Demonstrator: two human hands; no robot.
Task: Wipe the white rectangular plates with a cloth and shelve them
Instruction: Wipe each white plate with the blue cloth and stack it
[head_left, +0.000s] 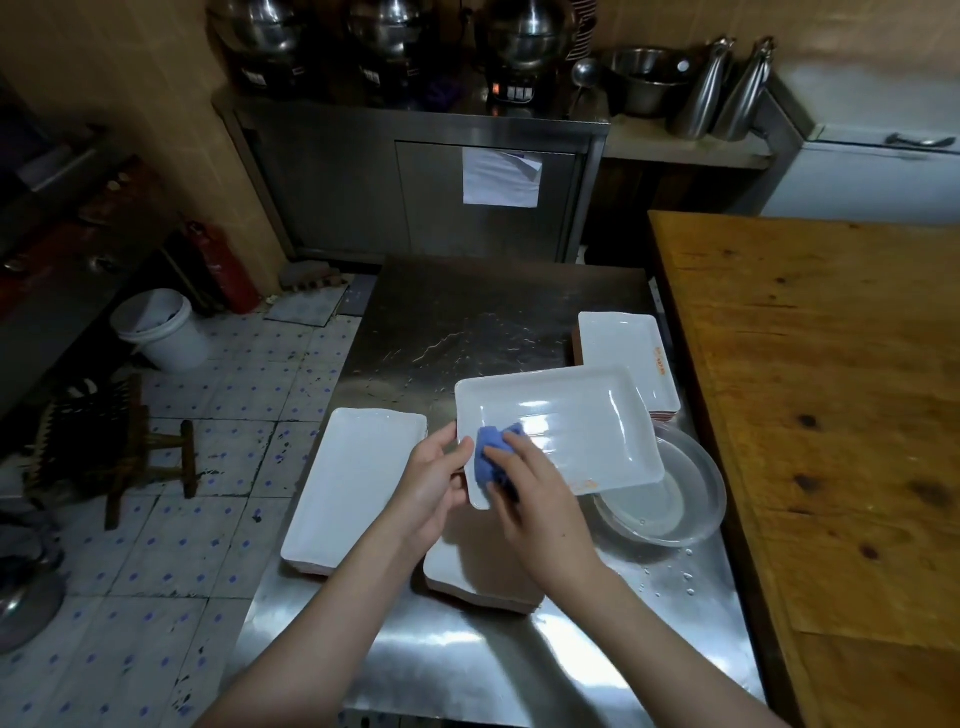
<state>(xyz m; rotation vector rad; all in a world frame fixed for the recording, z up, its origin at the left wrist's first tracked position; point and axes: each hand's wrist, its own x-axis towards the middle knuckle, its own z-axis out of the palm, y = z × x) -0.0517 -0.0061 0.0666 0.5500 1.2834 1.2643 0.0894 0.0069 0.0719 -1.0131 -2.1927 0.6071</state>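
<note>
Wiping white rectangular plate (566, 431) gripped in left hand (434, 483), blue cloth (491, 452) clutched in right hand (530, 493); nine o'clock stack (358, 483) perhaps done, nothing shelved.

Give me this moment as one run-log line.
step: wiping | left hand: grips white plate edge | right hand: presses blue cloth on plate | plate: held above steel table | shelved: not yet

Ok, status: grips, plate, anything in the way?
Left grip holds plate edge. Right grip presses blue cloth on it. Clear bowl partly under plate, not blocking.
</note>
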